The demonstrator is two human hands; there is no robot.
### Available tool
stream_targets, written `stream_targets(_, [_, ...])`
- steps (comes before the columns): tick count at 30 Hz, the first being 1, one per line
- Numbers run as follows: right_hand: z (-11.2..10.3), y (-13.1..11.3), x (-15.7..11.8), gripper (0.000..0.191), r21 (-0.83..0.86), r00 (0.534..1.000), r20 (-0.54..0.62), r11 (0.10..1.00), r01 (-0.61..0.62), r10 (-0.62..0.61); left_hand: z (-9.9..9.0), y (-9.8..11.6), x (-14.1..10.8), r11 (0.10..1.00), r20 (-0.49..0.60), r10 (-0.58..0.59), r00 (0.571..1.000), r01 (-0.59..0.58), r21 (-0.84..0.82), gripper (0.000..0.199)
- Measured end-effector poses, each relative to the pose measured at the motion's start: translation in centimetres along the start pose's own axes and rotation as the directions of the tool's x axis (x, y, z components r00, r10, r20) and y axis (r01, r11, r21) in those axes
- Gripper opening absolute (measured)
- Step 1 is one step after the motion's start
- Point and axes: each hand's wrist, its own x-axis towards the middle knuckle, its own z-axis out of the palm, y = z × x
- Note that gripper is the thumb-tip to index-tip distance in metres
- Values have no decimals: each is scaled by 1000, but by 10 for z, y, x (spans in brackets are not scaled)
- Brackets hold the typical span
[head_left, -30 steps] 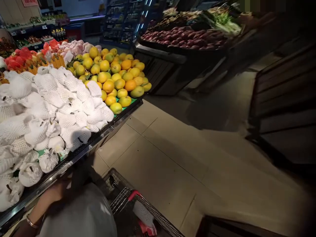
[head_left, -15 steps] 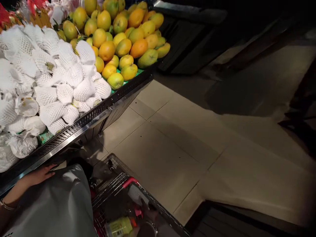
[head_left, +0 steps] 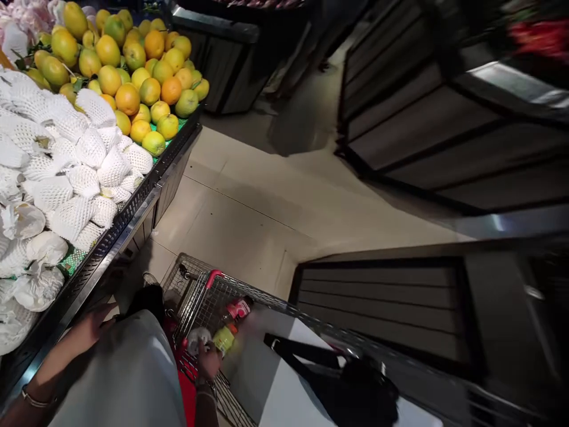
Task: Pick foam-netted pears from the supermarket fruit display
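Note:
Low on the left, my left hand point(head_left: 91, 325) is blurred beside my grey clothing point(head_left: 128, 367), below the edge of the fruit stand point(head_left: 104, 249); its fingers are smeared by motion. My right hand point(head_left: 208, 359) is at the near side of a metal shopping cart point(head_left: 195, 302), its fingers curled near the cart's rim. What it grips, if anything, is hidden. Right beside it in the cart lie a whitish bundle point(head_left: 198, 339), a bottle with a yellow-green label point(head_left: 223, 339) and a bottle with a pink-red label point(head_left: 239, 308).
White foam-wrapped fruit point(head_left: 66, 190) and orange-green fruit point(head_left: 128, 98) are heaped on the stand. A white item point(head_left: 284, 391) and a black strapped bag point(head_left: 360, 391) lie over the cart. Dark panelled display stands point(head_left: 400, 130) border the tiled floor point(head_left: 240, 219) at right.
The view has swung right, so the stand sits further left and more of the cart shows. My right hand is now clearly visible at the cart, and the black bag has come into view.

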Motion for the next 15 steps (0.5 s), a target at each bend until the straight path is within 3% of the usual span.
stream_targets(3, [37,-10,-24,58,241,940,-168,937,-252,296,14,-1,2,986,-49,86,995,-92,-141,75])
stream_targets(5, [50,-37,-30,75,423,920,-183,873,-243,346,25,-1,2,952,-116,110,987,-139,-272,79])
stream_targets(7, [50,-77,-32,70,589,963,-93,794,-153,254,34,-5,1,866,-196,122,973,-201,-459,91])
stream_targets(10, [37,-145,-26,72,771,999,-5,636,27,-36,40,-19,-3,658,-323,40,945,-268,-704,103])
stream_targets(13, [21,-194,-13,75,844,957,3,514,154,-291,29,-29,-19,622,-445,1,896,-349,-701,71])
stream_targets(14, [16,-204,-8,71,849,936,-1,494,187,-352,23,-30,-28,648,-524,20,852,-410,-641,60])
stream_targets(15, [12,-211,-4,64,850,917,-6,481,215,-399,16,-29,-39,701,-626,62,777,-480,-527,48])
